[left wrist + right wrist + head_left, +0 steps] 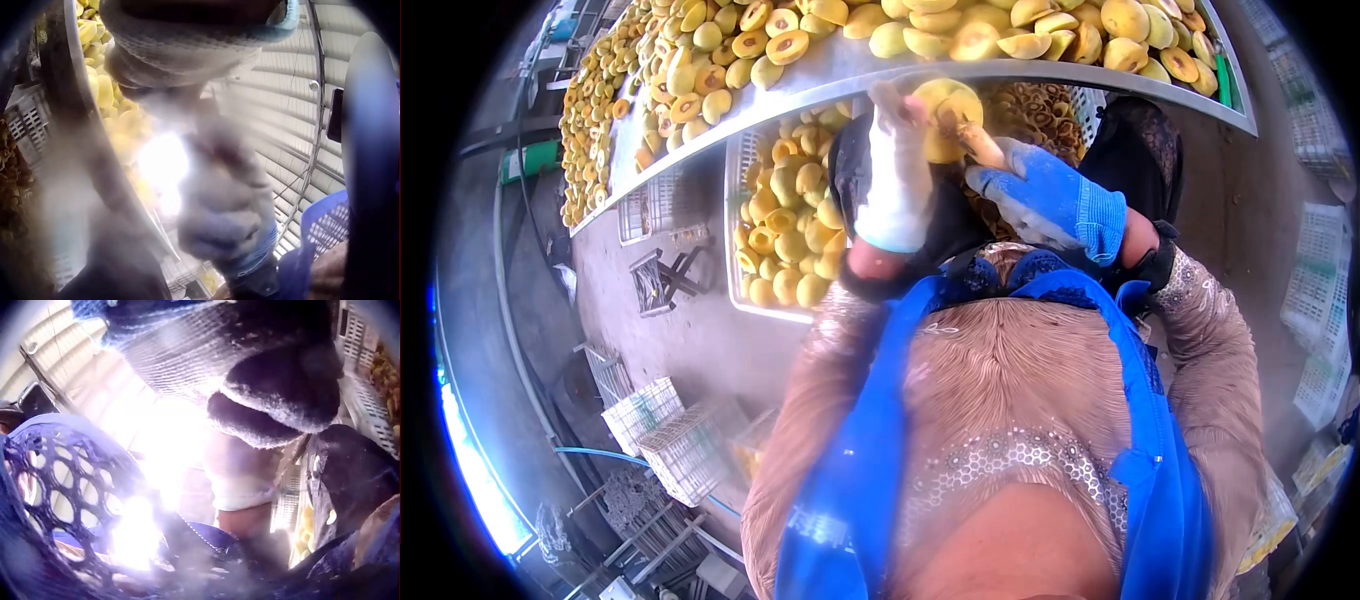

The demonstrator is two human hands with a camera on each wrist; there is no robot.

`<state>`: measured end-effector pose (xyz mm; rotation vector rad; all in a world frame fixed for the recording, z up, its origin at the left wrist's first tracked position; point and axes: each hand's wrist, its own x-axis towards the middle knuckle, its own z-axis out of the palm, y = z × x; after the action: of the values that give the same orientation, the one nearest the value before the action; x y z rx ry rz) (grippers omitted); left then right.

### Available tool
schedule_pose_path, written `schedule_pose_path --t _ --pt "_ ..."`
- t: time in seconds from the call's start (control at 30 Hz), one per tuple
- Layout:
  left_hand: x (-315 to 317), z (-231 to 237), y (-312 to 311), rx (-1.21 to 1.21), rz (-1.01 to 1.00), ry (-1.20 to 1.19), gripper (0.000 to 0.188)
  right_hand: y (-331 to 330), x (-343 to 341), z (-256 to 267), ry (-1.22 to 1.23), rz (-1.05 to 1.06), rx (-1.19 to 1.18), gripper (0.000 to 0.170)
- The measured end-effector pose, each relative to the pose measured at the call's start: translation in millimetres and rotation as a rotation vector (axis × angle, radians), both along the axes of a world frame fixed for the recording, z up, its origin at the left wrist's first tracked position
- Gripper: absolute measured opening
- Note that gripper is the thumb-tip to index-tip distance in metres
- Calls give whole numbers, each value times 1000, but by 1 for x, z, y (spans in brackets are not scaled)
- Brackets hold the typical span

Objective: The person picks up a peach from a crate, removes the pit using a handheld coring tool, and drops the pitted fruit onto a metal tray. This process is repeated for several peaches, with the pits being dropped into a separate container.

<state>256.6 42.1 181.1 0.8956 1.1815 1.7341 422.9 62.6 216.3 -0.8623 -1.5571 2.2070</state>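
My left hand [897,175], in a white glove, holds a yellow peach half [950,105] just below the metal table's front edge. In a blue and grey glove, my right hand [1040,195] grips the wooden handle [982,146] of a small tool. The tool's working end meets the peach's cut face and is too blurred to make out. In the left wrist view, glare lies between the white glove [187,56] and the right hand [222,212]. The right hand's curled fingers [269,394] fill the top of the right wrist view, hiding the tool.
Many peach halves lie on the metal table [800,95] ahead. Under it, a white crate [735,250] of hollowed halves stands left of the knees, and brown scraps [1035,110] fill another container behind the hands. A folding stand [665,280] and stacked crates [670,440] are at left.
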Motion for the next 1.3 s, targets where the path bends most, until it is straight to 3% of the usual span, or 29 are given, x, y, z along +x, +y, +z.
schedule_pose_path --t 0.1,0.17,0.27,0.33,0.4,0.5,0.57,0.6,0.63,0.73,0.77,0.87,0.9,1.03,1.07,1.13,1.17,1.3 --pt "2 -7 2 -35 139 149 36 -4 -6 1 23 -3 -129 16" --pt "7 4 6 -46 116 333 36 -4 -8 -5 -11 23 -50 18" --pt "-8 19 10 -211 -301 5 37 -5 -8 -20 -3 10 98 21" --pt "-5 25 12 -232 -291 -6 36 -6 -5 -38 84 0 412 22" --pt "-1 19 17 -232 -234 42 36 -3 -4 -27 85 4 377 23" --pt "5 3 22 -156 21 484 36 0 2 -9 -25 17 -158 24" --pt "1 12 25 -279 -164 207 35 1 5 -12 -18 24 -255 25" --pt "0 16 25 -339 -251 68 35 0 6 -12 -12 22 -238 25" --pt "0 16 25 -308 -239 113 33 -1 5 -9 -4 25 -223 26" --pt "8 8 25 -236 24 456 30 0 5 -8 -7 57 -141 27" --pt "10 2 27 -218 13 183 30 1 6 -10 -7 57 -166 27" --pt "-4 5 31 -393 -305 96 32 1 8 -22 2 51 -296 27" --pt "-3 8 29 -409 -303 131 32 1 8 -24 3 56 -324 26" --pt "12 -13 22 -205 53 372 28 3 9 -27 -4 117 -230 25" --pt "8 -20 24 -204 33 436 29 3 11 -27 -6 131 -206 25" --pt "0 -34 29 -198 -3 561 32 3 14 -30 97 111 -422 24" --pt "-2 -14 29 -376 -155 327 37 1 15 -33 145 109 -536 24" --pt "-7 -15 19 -386 -283 133 39 4 12 -49 333 139 -883 23"
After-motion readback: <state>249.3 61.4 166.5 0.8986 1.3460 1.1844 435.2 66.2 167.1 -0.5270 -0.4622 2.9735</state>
